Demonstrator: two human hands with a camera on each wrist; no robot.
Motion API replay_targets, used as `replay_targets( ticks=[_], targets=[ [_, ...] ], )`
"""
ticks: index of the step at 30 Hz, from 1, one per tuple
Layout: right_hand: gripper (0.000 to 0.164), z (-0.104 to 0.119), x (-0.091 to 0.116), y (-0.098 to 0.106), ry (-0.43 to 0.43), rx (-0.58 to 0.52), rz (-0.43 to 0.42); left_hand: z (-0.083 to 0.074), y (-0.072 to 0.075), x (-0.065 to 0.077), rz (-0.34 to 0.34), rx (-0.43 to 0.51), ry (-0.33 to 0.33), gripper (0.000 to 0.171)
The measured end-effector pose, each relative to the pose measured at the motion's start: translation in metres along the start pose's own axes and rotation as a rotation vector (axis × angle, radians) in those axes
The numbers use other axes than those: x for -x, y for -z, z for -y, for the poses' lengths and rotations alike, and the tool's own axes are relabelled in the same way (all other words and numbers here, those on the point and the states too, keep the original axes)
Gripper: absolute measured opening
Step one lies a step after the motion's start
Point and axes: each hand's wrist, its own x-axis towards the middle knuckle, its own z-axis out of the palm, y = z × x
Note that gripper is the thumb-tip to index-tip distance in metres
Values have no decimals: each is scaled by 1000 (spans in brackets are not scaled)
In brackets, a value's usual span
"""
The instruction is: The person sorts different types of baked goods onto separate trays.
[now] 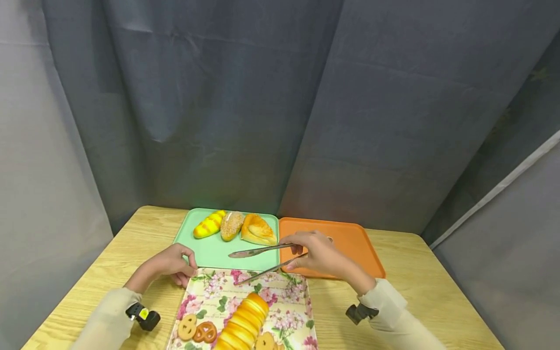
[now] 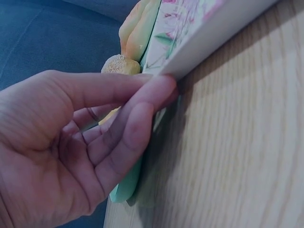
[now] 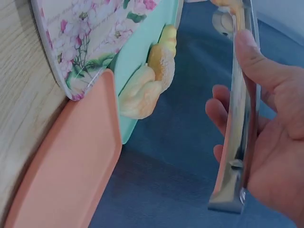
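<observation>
At the far left corner of a floral tray (image 1: 210,289), my left hand (image 1: 175,265) pinches the rim between thumb and fingers; the left wrist view shows the tray edge slightly above the wooden table. My right hand (image 1: 317,253) grips metal tongs (image 1: 253,252), also visible in the right wrist view (image 3: 237,118). The tongs' two arms are spread with nothing between them, over the floral tray's far edge and the mint green tray (image 1: 199,250). On the floral tray lie a long ridged bread loaf (image 1: 245,321), a pretzel cookie (image 1: 204,332) and a round-holed cookie (image 1: 187,326).
The mint tray bears a yellow bread (image 1: 209,224), a seeded bun (image 1: 232,225) and a folded golden pastry (image 1: 258,230). An orange tray (image 1: 350,243) adjoins it on the right. Grey curtains (image 1: 245,107) stand behind the wooden table (image 1: 420,291).
</observation>
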Motion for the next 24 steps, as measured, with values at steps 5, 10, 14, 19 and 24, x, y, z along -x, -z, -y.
replay_targets(
  ticks=[5, 10, 14, 19, 24],
  targets=[
    [53, 8, 3, 7, 63, -9, 73, -1, 0, 0, -2, -13, 3, 9],
    [55, 16, 3, 11, 122, 26, 146, -3, -1, 1, -11, -16, 17, 8],
    [59, 25, 4, 10, 147, 35, 226, -4, -1, 1, -15, -26, 34, 8],
    [61, 34, 4, 8, 159, 40, 278, -6, -3, 2, -30, -34, 57, 8],
    [63, 38, 3, 4, 181, 100, 297, -8, -4, 3, -42, -38, 73, 9]
  ],
)
